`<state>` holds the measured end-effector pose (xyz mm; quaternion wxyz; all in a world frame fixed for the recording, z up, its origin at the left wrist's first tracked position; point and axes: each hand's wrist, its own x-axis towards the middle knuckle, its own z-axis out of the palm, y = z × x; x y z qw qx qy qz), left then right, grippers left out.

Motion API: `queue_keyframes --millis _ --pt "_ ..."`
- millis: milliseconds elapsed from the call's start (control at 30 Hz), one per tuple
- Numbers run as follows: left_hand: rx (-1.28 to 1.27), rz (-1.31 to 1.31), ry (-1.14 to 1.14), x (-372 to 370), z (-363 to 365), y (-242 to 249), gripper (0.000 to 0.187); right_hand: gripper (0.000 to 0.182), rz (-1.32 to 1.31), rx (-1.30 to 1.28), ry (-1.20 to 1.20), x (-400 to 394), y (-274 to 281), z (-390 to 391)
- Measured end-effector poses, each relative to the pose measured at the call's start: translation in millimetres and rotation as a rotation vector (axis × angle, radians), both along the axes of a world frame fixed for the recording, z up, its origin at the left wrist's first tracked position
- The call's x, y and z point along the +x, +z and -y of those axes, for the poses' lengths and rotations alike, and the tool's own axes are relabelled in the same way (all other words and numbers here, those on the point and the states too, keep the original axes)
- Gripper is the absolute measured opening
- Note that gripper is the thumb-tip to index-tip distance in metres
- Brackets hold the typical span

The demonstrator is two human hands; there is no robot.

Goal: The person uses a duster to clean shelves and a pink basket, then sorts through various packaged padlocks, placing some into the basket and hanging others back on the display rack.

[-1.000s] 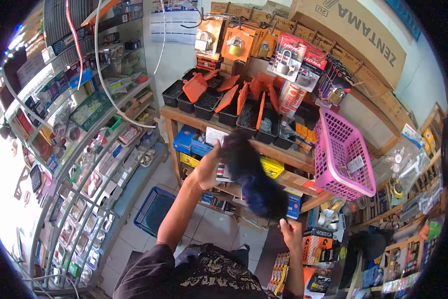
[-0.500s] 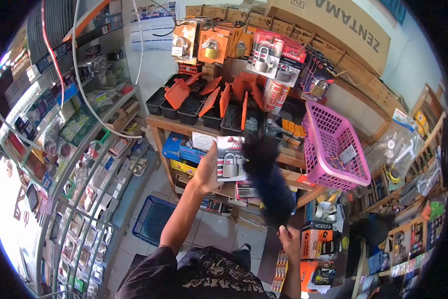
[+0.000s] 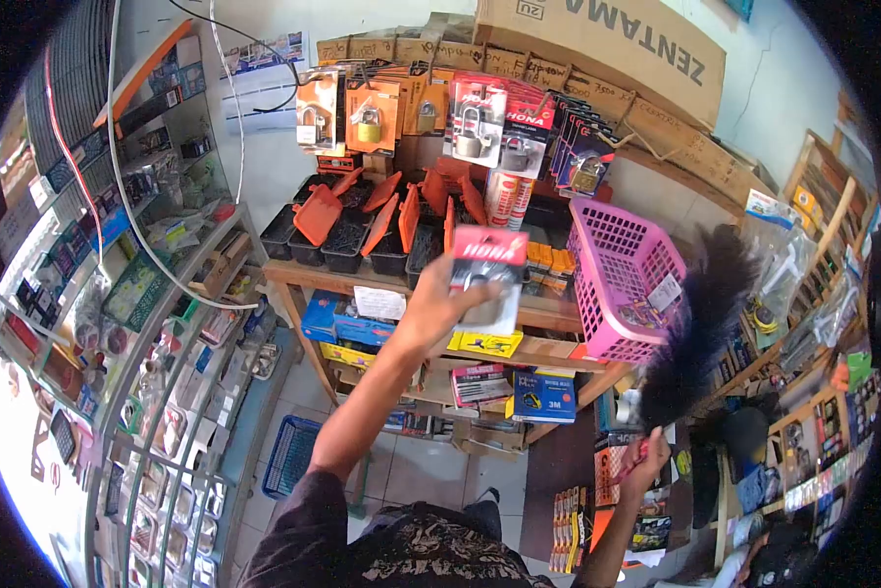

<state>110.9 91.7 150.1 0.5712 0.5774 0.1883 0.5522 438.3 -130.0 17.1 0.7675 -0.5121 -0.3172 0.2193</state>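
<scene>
Padlock pack [image 3: 490,253] juts from the left hand [image 3: 434,310], pinched under its thumb; the right hand [image 3: 646,463] clasps a duster [image 3: 695,338].

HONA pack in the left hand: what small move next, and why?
Probably lift the HONA pack toward the hanging padlock cards: the left hand grips this similarly branded pack below them, and the right hand holds the black duster aside.

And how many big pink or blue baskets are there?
2 visible: a pink basket on the wooden bench, near the duster, and a blue basket on the floor; others may be hidden.
</scene>
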Motion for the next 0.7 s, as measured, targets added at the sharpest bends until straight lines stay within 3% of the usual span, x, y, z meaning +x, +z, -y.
queue_keyframes --millis 67,133,300,467,700 --pt "0.119 0.029 -0.059 8.0 -7.4 44.3 0.044 0.042 -0.026 -0.022 -0.019 6.5 14.0 -3.9" --pt "0.188 0.044 -0.087 16.0 -10.2 89.2 0.035 0.042 -0.061 -0.043 -0.039 7.7 27.0 -6.8" --pt "0.261 0.107 0.015 42.0 -49.1 141.4 0.03 0.041 -0.067 -0.038 -0.112 19.6 11.9 -12.0" --pt "0.287 0.049 0.099 47.7 -67.2 139.8 0.026 0.041 -0.076 -0.097 -0.115 23.3 6.0 -7.7" --pt "0.174 0.124 0.05 47.1 -62.9 129.6 0.022 0.038 -0.094 -0.081 -0.077 28.7 15.6 -9.3"
